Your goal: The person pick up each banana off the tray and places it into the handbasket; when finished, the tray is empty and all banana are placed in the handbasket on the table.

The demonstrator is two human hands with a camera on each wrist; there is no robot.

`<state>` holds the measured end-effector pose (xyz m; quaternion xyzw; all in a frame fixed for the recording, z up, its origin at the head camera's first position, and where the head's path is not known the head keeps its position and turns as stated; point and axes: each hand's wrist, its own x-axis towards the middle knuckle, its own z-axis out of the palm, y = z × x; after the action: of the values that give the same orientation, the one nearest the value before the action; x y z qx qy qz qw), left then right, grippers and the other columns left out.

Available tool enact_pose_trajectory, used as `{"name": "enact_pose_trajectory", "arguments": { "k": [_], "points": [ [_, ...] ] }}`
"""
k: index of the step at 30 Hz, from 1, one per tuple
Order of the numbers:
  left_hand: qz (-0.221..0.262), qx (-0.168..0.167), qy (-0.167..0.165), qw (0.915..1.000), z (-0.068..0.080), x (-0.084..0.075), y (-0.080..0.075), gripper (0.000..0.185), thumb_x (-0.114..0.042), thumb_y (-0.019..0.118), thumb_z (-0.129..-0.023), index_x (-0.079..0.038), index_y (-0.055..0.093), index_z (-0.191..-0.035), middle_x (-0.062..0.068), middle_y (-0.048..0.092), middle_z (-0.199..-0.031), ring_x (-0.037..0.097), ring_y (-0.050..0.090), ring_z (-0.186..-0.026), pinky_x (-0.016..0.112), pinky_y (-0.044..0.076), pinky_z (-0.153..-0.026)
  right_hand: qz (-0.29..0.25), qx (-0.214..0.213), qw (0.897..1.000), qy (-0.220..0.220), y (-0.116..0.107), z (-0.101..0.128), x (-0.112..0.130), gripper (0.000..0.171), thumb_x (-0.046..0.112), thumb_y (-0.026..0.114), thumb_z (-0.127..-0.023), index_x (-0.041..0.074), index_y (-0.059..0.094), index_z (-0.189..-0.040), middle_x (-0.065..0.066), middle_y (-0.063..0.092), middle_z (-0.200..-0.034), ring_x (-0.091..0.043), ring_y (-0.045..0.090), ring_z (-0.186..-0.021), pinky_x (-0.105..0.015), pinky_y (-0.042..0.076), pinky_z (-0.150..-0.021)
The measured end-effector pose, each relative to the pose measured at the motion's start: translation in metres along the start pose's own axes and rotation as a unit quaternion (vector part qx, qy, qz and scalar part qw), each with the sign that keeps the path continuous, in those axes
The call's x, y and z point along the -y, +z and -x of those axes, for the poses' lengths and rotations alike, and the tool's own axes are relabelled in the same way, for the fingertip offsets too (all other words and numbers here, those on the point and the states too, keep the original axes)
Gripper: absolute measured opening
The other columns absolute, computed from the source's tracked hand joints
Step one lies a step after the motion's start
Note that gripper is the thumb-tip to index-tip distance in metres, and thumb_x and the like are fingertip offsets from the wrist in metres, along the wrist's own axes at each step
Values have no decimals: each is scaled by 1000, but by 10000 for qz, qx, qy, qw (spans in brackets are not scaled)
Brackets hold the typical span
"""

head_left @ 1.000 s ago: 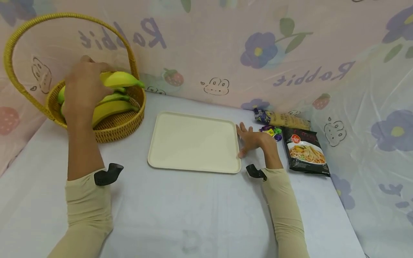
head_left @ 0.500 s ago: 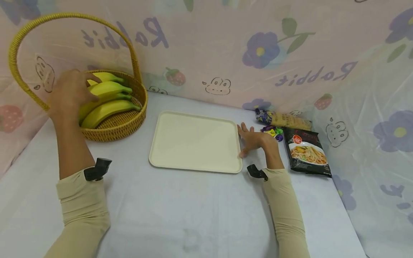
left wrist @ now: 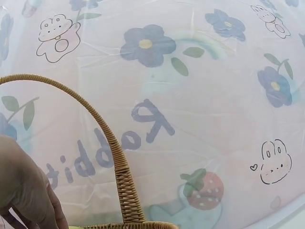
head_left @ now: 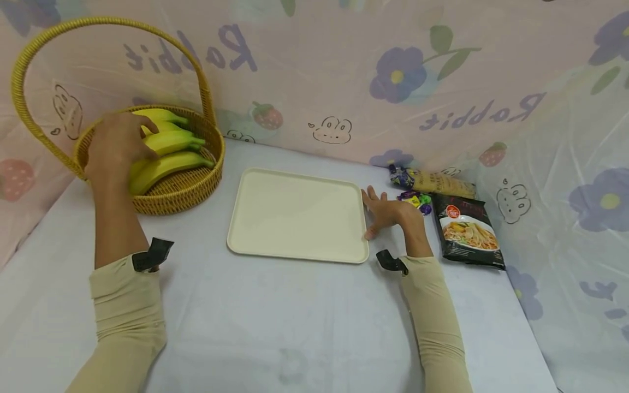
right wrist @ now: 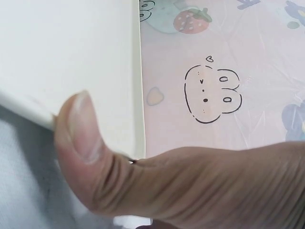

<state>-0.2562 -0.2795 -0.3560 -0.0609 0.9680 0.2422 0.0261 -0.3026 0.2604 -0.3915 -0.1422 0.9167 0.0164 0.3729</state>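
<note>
In the head view, my left hand (head_left: 115, 143) reaches into the wicker basket (head_left: 196, 188) at the left. Its thumb and fingers curve around a yellow-green banana (head_left: 169, 143) among several others. Another banana (head_left: 169, 166) lies in front of it. In the left wrist view, the hand (left wrist: 26, 186) points down beside the basket handle (left wrist: 125, 183), with the bananas mostly out of sight. My right hand (head_left: 385, 212) has its fingers spread at the right edge of the cream tray (head_left: 297, 215). The right wrist view has the thumb (right wrist: 83, 138) against the tray's rim.
Right of the tray are small purple, green and yellow wrapped items (head_left: 415, 202), a long yellow-and-blue packet (head_left: 434, 182) and a black noodle packet (head_left: 468, 229). A patterned curtain (head_left: 304, 82) stands behind the white table (head_left: 245, 316). The tall basket handle arches over the left hand.
My left hand came down and left from above the basket, then shifted slightly right onto the bananas. The banana that was higher now lies with the others. My right hand and the tray stay put.
</note>
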Motion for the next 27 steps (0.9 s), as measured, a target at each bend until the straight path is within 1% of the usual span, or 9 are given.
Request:
{"name": "enact_pose_trajectory", "arguments": {
  "k": [6,12,18,21,23,24,27],
  "points": [
    [-51,132,-60,9999,1,4,2,61,-2,80,-87,7,53,-141,39,50,-130,56,46,-119,70,46,-93,39,3,10000,-87,0,-2,2,134,43,84,-83,5,-15,-165,-22,-24,-171,-52,-10,-159,-75,12,-125],
    [40,119,-189,9997,0,5,3,61,-4,81,-87,6,54,-140,38,50,-127,54,47,-116,67,48,-90,81,-11,9999,-65,-1,-2,2,133,43,83,-84,5,-15,-165,-21,-24,-172,-51,-9,-160,-76,12,-125],
    [67,146,-243,9996,-1,6,4,62,-5,81,-87,5,53,-141,37,50,-128,54,47,-115,66,49,-85,-9,-12,9999,-100,0,-4,1,132,41,83,-85,6,-15,-165,-21,-25,-172,-51,-10,-159,-75,11,-125],
    [72,155,-272,9995,-1,7,5,62,-5,82,-87,5,53,-141,37,50,-130,54,47,-116,67,49,-85,-72,3,9999,-100,0,-5,2,132,40,84,-85,6,-15,-165,-21,-25,-171,-51,-12,-159,-75,9,-126],
    [62,189,-287,9994,-1,7,5,64,-6,82,-88,4,52,-143,38,49,-134,55,46,-119,68,48,-88,-75,4,9999,-135,-1,-5,3,131,39,84,-85,5,-15,-165,-22,-25,-171,-52,-11,-159,-75,9,-126],
    [44,235,-291,9993,-1,7,4,66,-9,82,-88,4,50,-145,39,46,-141,57,44,-126,71,47,-92,-81,-19,9999,-149,-1,-3,4,130,40,84,-86,5,-13,-166,-23,-23,-172,-52,-10,-159,-74,9,-126],
    [-45,268,-203,9994,4,0,1,73,-18,80,-92,1,44,-153,40,30,-157,61,33,-140,76,41,-103,-179,-162,9996,-174,-6,15,7,127,42,82,-88,5,-11,-166,-26,-17,-172,-54,-7,-159,-75,8,-126]
  ]
}}
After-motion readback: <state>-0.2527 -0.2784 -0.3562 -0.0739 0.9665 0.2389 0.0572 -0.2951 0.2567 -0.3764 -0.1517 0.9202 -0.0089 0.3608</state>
